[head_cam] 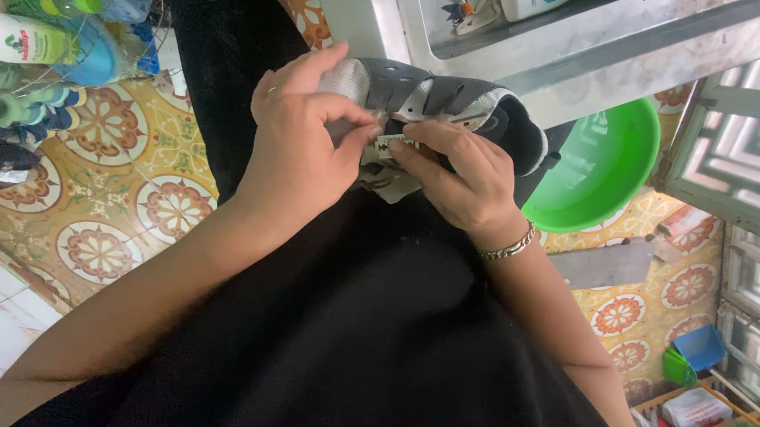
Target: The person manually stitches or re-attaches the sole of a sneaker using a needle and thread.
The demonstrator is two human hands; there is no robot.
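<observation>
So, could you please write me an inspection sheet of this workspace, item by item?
Surface: no table; the work rests on a lap in black fabric above a patterned tile floor.
Job's things: grey and black shoe; small razor blade at its edge.
Clutter: green basin, bottles on the left, small blue and green boxes.
Fingers: left hand grips the shoe and pinches near the blade; right hand, with a bracelet, holds the blade against the shoe.
Cables: a cord on the metal shelf, partly hidden.
Surroundings: lattice window frames on the right.
</observation>
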